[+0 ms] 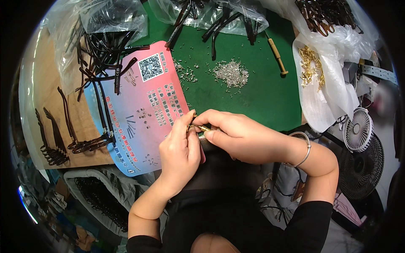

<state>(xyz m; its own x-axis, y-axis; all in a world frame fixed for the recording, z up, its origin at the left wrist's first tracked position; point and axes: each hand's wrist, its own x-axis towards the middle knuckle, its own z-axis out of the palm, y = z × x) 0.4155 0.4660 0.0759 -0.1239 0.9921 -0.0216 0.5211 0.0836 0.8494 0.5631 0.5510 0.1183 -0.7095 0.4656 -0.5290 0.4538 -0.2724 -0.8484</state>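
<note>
My left hand (181,147) pinches a small gold-coloured metal piece (189,126) at the near edge of the table; the fingers hide most of it. Close against it, my right hand (236,135) grips a slim brass-coloured screwdriver (204,128), its thin tip pointing at the piece. Whether tip and piece touch, I cannot tell. Under the hands lies a pink and blue printed sheet (168,107), with several tiny metal parts (144,114) scattered on it. Beyond my right hand, a heap of small silver metal parts (231,74) rests on the green mat (270,101).
Dark eyeglass temples (101,55) lie loose and in clear plastic bags (114,19) along the left and back. Another brass-coloured screwdriver (276,55) lies at the back right. A white plastic bag (325,110) holds gold parts (311,67). Two fans (357,128) stand at the right.
</note>
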